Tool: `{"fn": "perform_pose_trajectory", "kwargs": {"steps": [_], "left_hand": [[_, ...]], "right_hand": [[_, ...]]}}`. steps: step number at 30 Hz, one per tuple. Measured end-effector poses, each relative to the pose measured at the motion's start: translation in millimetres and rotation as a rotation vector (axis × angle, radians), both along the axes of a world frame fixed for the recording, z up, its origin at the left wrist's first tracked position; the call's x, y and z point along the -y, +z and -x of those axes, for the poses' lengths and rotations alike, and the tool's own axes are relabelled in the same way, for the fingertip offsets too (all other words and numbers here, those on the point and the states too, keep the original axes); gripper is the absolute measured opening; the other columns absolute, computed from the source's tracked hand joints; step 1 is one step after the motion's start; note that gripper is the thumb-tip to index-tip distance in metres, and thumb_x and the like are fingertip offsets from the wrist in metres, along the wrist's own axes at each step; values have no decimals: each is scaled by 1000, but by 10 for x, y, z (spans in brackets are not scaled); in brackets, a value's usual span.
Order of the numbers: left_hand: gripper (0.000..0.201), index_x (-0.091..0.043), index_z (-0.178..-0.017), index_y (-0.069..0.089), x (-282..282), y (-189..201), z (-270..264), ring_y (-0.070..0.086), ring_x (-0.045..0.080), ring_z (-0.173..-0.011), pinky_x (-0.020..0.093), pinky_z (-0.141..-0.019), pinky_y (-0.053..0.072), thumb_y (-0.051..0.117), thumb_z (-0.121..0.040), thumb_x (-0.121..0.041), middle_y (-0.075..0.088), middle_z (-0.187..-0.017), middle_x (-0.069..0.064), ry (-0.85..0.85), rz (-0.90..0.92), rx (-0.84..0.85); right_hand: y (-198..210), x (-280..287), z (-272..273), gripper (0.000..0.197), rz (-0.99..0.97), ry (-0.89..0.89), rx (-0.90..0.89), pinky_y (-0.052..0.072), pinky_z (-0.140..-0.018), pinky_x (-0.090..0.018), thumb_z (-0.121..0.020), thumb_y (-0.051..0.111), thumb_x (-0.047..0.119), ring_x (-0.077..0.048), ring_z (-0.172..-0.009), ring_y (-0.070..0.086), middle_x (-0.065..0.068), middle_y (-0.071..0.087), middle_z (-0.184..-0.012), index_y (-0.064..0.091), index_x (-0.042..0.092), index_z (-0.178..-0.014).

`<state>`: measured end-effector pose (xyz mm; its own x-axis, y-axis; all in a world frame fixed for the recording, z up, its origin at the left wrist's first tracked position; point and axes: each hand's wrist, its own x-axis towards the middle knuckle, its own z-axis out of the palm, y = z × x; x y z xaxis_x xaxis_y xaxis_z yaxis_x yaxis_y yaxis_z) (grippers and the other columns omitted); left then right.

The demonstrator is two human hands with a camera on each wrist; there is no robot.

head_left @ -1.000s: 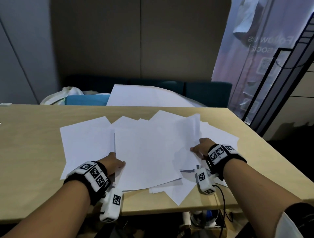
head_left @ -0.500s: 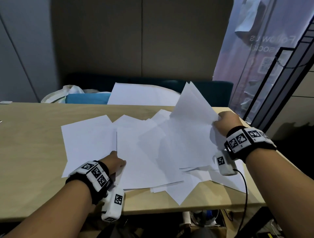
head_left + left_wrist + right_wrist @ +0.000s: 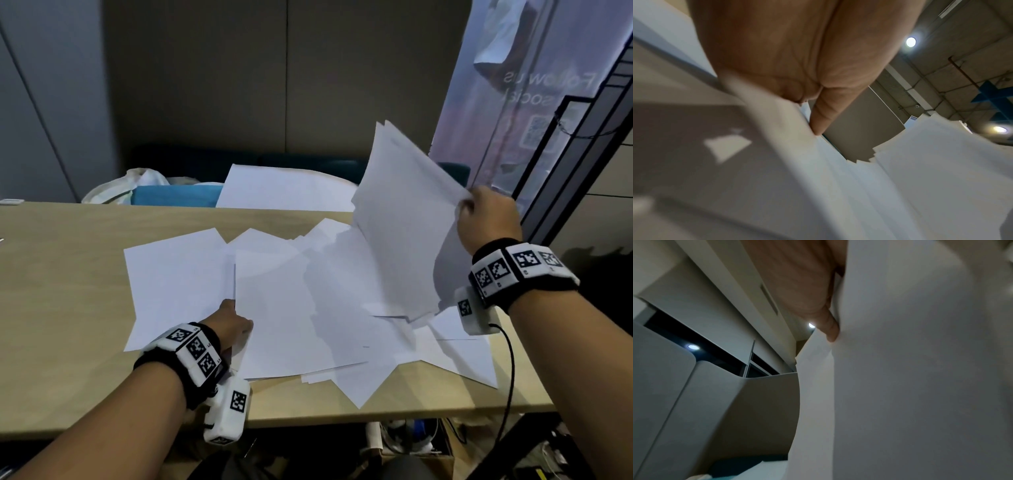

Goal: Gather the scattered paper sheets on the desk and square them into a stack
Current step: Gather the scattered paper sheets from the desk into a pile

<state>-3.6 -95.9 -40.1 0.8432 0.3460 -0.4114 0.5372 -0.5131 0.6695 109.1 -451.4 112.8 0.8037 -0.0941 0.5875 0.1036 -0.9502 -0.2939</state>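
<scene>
While loose white paper sheets [image 3: 308, 308] lie fanned across the table [image 3: 61, 308], some overhanging its near edge, the left hand [image 3: 229, 325] presses a sheet's edge, fingers [image 3: 821, 120] tucked beneath it. Farther right, the right hand [image 3: 486, 219] pinches a raised sheaf [image 3: 404, 222] by one corner. Held so, the sheaf could fan apart or slip. Sheet count is unreadable; both wrist views blur.

Right hand [image 3: 488, 219]: now raised above the bench's [image 3: 61, 291] far right corner; one second ago it lay low on the pile near the front edge. Lifted sheets [image 3: 400, 219]: pinched at one edge, now tilted steeply upward, lower corners trailing on the spread.
</scene>
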Motion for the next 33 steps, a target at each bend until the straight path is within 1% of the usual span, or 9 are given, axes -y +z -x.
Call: {"fn": "perform_pose_trajectory", "kwargs": {"steps": [4, 7, 11, 13, 15, 17, 22, 28, 33], "left_hand": [[67, -3, -147, 20, 23, -37, 13, 47, 25, -102, 27, -86, 36, 57, -91, -4, 51, -109, 11, 67, 131, 90], [80, -11, -152, 8, 28, -19, 48, 47, 30, -122, 30, -96, 36, 56, -89, 3, 41, -144, 16, 90, 200, 171], [89, -39, -152, 2, -66, -25, 100, 47, 9, -72, 23, -63, 40, 55, -90, -2, 42, -137, 9, -38, 181, 190], [74, -39, -147, 24, -45, 19, 137, 54, 9, -84, 18, -68, 46, 48, -91, 3, 40, -145, 0, -123, 190, 194], [59, -32, -137, 45, -2, 56, 178, 65, 24, -85, 27, -72, 50, 42, -93, 6, 62, -121, 8, -127, 186, 174], [48, -26, -131, 55, 11, 64, 211, 49, 21, -41, 25, -48, 41, 40, -94, 2, 58, -66, 9, -63, 190, 161], [43, -25, -129, 56, -1, 83, 215, 39, 16, -26, 18, -37, 35, 41, -95, -3, 50, -49, 12, -53, 172, 115], [42, -18, -120, 64, 12, 118, 234, 56, 21, -94, 17, -64, 41, 45, -90, 4, 58, -113, 7, 24, 227, 210], [23, -10, -100, 71, 111, 88, 292, 64, 18, -86, 20, -72, 47, 66, -83, 4, 70, -97, 9, 152, 428, 349]], "right_hand": [[215, -1, 19, 24, -42, 25, 83, 46, -78, -43, -92, 44, 9, -46, -96, 58, -34, 62, -102, 58, -6, -104], [333, 24, 40, 25, -109, 18, 150, 45, -79, -42, -90, 44, 8, -45, -95, 58, -34, 63, -101, 58, -5, -106], [494, 27, 98, 26, -182, 10, 191, 39, -81, -40, -93, 44, 10, -44, -101, 57, -32, 62, -108, 57, -5, -111], [563, 43, 118, 27, -225, -3, 197, 35, -85, -38, -94, 45, 11, -43, -105, 56, -31, 61, -112, 57, -5, -113], [615, 80, 137, 28, -269, -24, 192, 37, -87, -37, -94, 45, 11, -42, -107, 56, -31, 61, -114, 57, -6, -113], [624, 127, 148, 29, -277, -49, 140, 41, -89, -39, -94, 45, 9, -43, -110, 55, -32, 59, -116, 57, -7, -115], [302, 210, 83, 26, -250, -26, -31, 46, -87, -44, -91, 48, 8, -44, -105, 57, -33, 61, -110, 59, -5, -110], [-122, 330, 100, 18, -193, 2, -97, 31, -70, -30, -89, 45, 3, -42, -92, 58, -33, 61, -99, 59, -4, -97], [-8, 387, 180, 21, -188, 3, 67, 44, -77, -39, -94, 45, 7, -44, -95, 59, -33, 62, -101, 59, -5, -104]]}}
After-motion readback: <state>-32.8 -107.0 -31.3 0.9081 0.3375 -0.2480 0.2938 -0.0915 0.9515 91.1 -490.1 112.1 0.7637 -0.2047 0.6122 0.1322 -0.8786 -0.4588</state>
